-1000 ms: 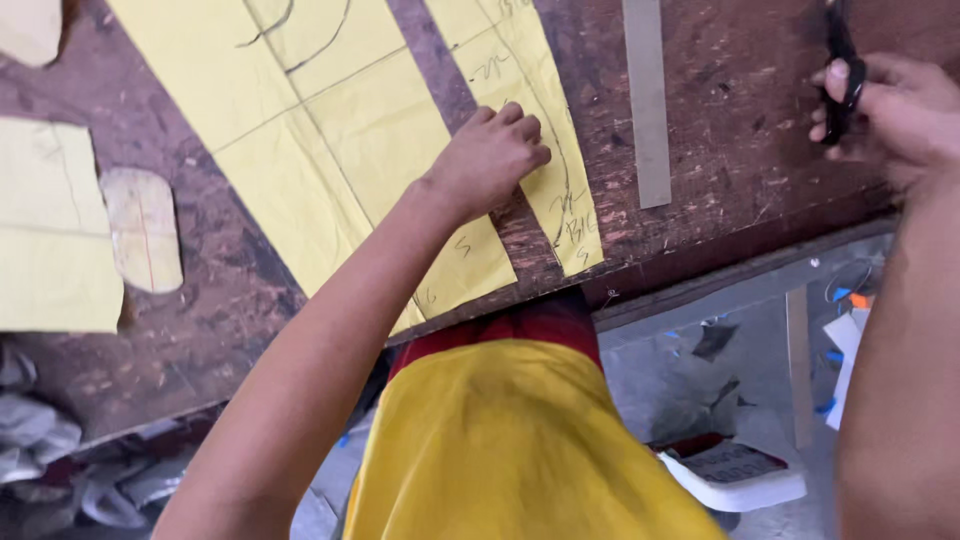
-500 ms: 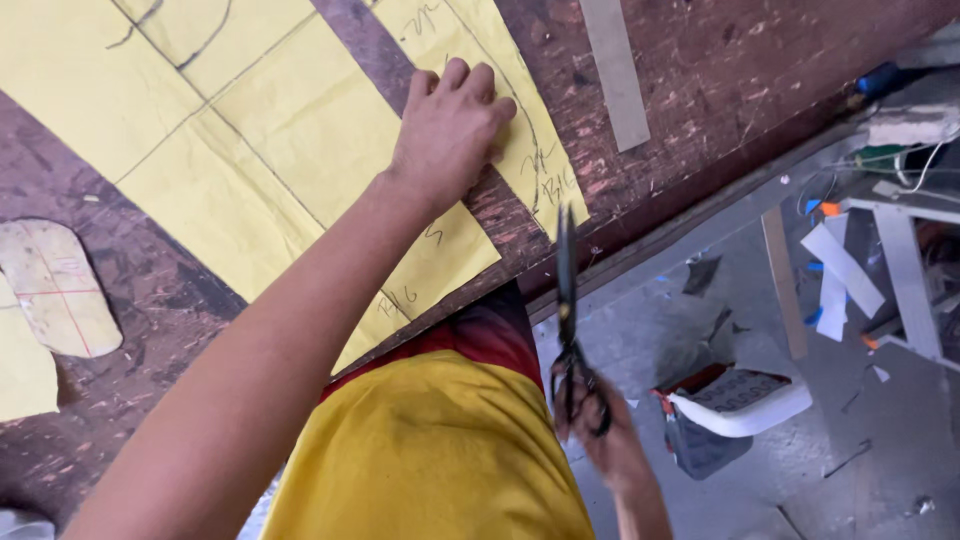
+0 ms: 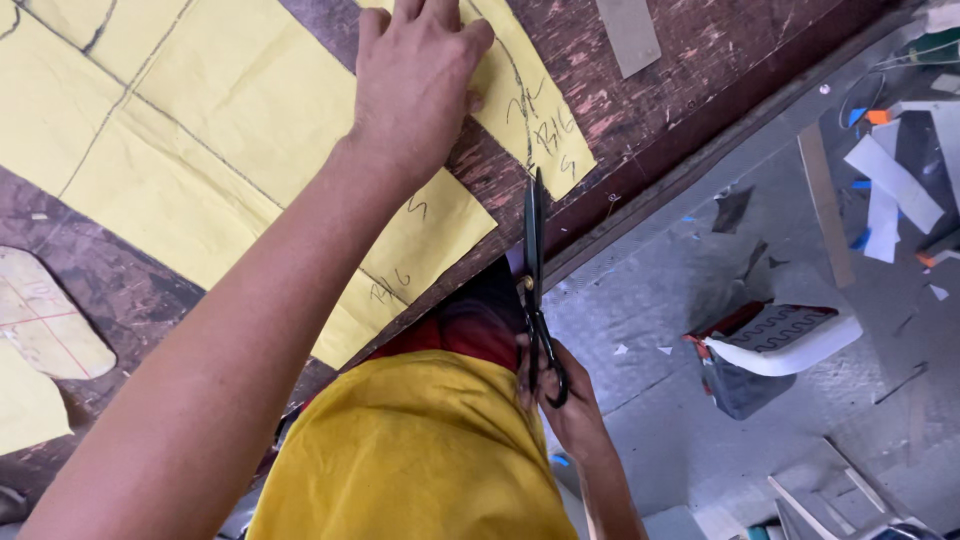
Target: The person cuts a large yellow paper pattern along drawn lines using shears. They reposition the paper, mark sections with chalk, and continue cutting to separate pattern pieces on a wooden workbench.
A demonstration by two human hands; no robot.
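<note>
My left hand (image 3: 415, 85) lies flat, palm down, on a large yellow sheet (image 3: 200, 150) marked with black pen lines, spread over a worn dark wooden table (image 3: 640, 130). Its fingers reach a second, narrow yellow piece (image 3: 535, 125) beside the sheet. My right hand (image 3: 565, 400) is down at the table's near edge and grips black scissors (image 3: 535, 270) by the handles. The blades point up along the edge, their tip near the lower corner of the narrow piece. I wear a yellow shirt (image 3: 410, 460).
A grey strip (image 3: 630, 35) lies on the table at the top. A pale oval cut-out (image 3: 45, 315) and another yellow piece (image 3: 25, 410) lie at the left. On the grey floor are a white-soled shoe (image 3: 775, 345), paper scraps (image 3: 890, 185) and wooden slats (image 3: 825, 205).
The view has closed in on the table. My right hand has brought the scissors up from beside my hip until the blades meet the table edge. My left hand stays pressed on the sheet.
</note>
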